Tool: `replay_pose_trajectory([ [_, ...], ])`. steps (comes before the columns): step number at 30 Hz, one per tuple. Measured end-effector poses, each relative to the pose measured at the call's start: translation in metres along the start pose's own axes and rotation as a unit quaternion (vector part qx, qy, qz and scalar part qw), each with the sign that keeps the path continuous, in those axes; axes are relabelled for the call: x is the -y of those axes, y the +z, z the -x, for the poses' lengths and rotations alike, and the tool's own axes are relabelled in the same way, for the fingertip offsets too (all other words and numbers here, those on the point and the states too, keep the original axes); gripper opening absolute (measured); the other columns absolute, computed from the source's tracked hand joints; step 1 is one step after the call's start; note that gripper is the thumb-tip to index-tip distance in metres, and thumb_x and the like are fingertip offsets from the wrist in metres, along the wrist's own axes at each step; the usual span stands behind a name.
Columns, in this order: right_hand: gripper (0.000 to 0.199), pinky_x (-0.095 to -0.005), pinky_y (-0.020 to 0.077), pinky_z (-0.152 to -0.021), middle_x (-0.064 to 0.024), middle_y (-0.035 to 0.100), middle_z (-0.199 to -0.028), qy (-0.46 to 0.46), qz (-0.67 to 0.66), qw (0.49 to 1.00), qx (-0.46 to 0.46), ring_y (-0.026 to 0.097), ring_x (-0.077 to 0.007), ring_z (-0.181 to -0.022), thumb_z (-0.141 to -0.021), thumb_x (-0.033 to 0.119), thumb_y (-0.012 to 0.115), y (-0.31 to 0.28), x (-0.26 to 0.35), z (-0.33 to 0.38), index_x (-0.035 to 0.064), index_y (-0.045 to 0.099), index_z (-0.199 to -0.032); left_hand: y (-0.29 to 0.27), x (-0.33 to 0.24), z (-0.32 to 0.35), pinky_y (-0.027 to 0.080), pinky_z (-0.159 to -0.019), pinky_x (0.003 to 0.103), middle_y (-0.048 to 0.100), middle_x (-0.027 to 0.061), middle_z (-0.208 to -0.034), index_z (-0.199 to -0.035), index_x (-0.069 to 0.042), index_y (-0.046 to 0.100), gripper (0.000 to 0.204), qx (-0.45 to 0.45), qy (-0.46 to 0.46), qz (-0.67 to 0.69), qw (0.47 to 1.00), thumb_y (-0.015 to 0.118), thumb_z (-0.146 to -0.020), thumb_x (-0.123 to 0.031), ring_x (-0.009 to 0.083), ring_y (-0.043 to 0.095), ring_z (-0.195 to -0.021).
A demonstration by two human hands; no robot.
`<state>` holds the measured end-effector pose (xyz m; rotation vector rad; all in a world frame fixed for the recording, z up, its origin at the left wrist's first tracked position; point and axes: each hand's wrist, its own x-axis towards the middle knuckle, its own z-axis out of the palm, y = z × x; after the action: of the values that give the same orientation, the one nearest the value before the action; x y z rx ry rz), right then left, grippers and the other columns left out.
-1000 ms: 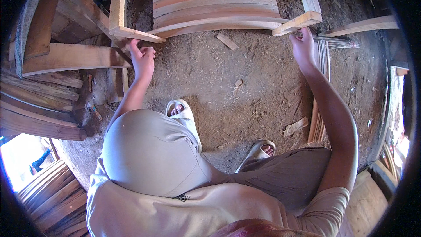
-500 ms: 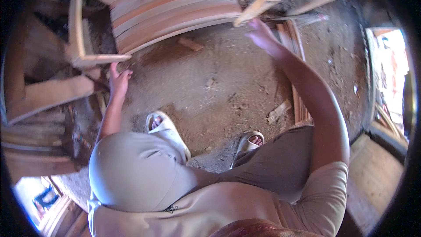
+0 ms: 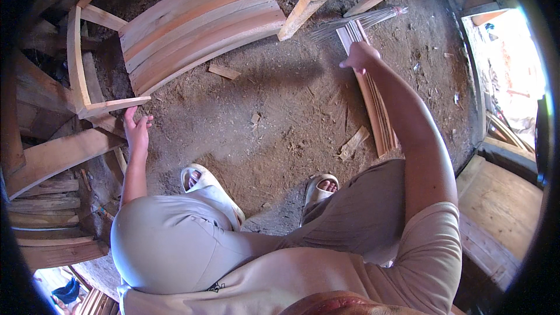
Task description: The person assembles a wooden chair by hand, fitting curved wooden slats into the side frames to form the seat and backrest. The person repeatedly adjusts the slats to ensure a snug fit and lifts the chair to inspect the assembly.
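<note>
My left hand (image 3: 138, 128) is at the end of a pale wooden rail (image 3: 116, 105), part of an upright wooden frame (image 3: 76, 61) on the left. Its index finger points up against the rail, while the other fingers are loosely bent and apart. My right hand (image 3: 360, 56) is over a long stack of thin wooden slats (image 3: 375, 114) lying on the ground at the right. Thumb and fingers look spread across the upper part of the stack; whether they touch it is unclear. A slatted wooden panel (image 3: 201, 26) lies ahead, between the frame and a wooden post (image 3: 303, 13).
A bundle of thin rods (image 3: 379, 16) lies beyond the slats. Wood scraps (image 3: 224, 72) are scattered over the dirt floor (image 3: 251, 151). Stacked timber (image 3: 46, 204) is at the left, a wooden box-like piece (image 3: 496, 204) at the right, and a bright opening (image 3: 516, 70) beyond it.
My right hand has moved away from the wooden post, rightward to above the slat stack. My left hand stays at the rail end. The whole view has shifted slightly.
</note>
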<state>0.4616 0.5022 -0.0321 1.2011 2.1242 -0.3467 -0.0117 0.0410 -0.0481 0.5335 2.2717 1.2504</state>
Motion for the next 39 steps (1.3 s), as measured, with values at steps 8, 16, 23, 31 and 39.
replay_pose_trajectory([
  [8, 0.022, -0.0408, 0.0592, -0.077, -0.0085, 0.074, -0.105, 0.05, 0.13, 0.988, -0.071, 0.072, -0.028, -0.097, -0.083, 0.02, 0.061, 0.032, -0.004, -0.013, 0.013, 0.077, -0.097, 0.009, -0.003, -0.002, 0.052, -0.072, 0.026, 0.045, 0.0102, -0.141, -0.137, -0.005, 0.043, 0.05, -0.022, 0.017, 0.014, 0.999, 0.054, -0.089, 0.003, 0.0157, 0.067, -0.089],
  [16, 0.024, -0.0412, 0.0581, -0.073, -0.0197, 0.072, -0.08, -0.033, 0.053, 0.973, -0.222, 0.073, -0.031, -0.077, -0.078, 0.017, 0.059, -0.032, 0.03, 0.003, -0.0025, 0.072, -0.083, -0.008, -0.003, -0.012, 0.052, -0.07, 0.027, 0.054, 0.0108, -0.122, -0.127, -0.002, 0.049, 0.04, -0.083, 0.057, -0.022, 0.995, 0.056, -0.088, 0.003, 0.0158, 0.067, -0.087],
  [23, 0.031, -0.0462, 0.0535, -0.084, -0.0241, 0.068, -0.102, -0.16, -0.166, 0.906, -0.356, 0.065, -0.0405, -0.098, -0.084, 0.025, 0.063, -0.065, 0.049, -0.024, -0.0005, 0.067, -0.101, -0.034, -0.075, 0.001, 0.045, -0.056, 0.028, 0.056, 0.0038, -0.058, -0.076, -0.006, 0.066, 0.032, 0.151, -0.148, -0.357, 0.91, 0.056, -0.096, -0.029, 0.0108, 0.058, -0.061],
  [31, 0.022, -0.0373, 0.0512, -0.088, -0.0144, 0.07, -0.104, -0.269, -0.269, 0.849, -0.368, 0.066, -0.0273, -0.101, -0.09, 0.009, 0.059, -0.051, 0.045, -0.074, 0.0027, 0.068, -0.109, 0.124, -0.203, -0.006, 0.049, -0.095, 0.038, 0.065, 0.0173, -0.118, -0.123, 0.002, 0.054, 0.044, 0.241, 0.199, -0.233, 0.921, 0.064, -0.095, -0.03, 0.0277, 0.063, -0.111],
  [39, 0.017, -0.0367, 0.0526, -0.083, -0.0128, 0.072, -0.097, -0.338, -0.478, 0.773, -0.244, 0.068, -0.0229, -0.095, -0.091, 0.012, 0.06, -0.058, 0.046, -0.063, 0.0039, 0.069, -0.103, 0.255, -0.298, -0.104, 0.045, -0.102, 0.044, 0.058, 0.0236, -0.131, -0.142, -0.002, 0.043, 0.059, 0.188, 0.442, -0.206, 0.853, 0.066, -0.092, -0.024, 0.0363, 0.056, -0.123],
])
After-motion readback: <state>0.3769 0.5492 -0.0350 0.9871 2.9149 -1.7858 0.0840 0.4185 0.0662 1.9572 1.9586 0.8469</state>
